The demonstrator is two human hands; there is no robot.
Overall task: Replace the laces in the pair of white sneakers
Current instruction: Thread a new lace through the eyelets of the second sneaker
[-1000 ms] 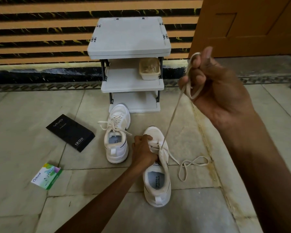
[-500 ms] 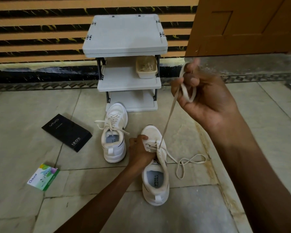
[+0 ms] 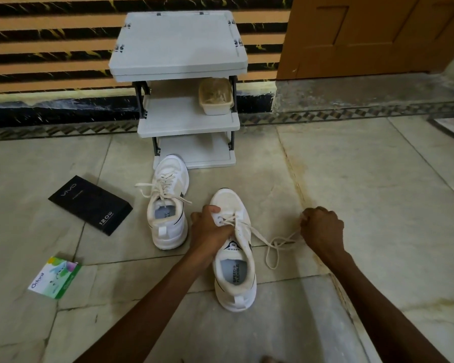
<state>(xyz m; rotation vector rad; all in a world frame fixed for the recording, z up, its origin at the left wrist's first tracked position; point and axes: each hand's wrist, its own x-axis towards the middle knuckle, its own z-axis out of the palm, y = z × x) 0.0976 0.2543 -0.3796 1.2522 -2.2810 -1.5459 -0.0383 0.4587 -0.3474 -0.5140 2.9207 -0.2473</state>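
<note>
Now the left hand (image 3: 211, 231) grips the near sneaker (image 3: 233, 247), and the right hand (image 3: 323, 229) is closed around its lace (image 3: 275, 242).

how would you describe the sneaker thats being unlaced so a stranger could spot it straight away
Start at the grey three-shelf rack against the striped wall; two white sneakers lie on the floor before it. Take the nearer sneaker, gripped by the left hand. Unlike the far sneaker, its lace trails loose to the right hand.

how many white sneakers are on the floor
2. One white lace-up sneaker stands in front of the grey plastic shelf rack; the other white sneaker lies nearer, steadied by the left hand. None seems hidden.
</note>
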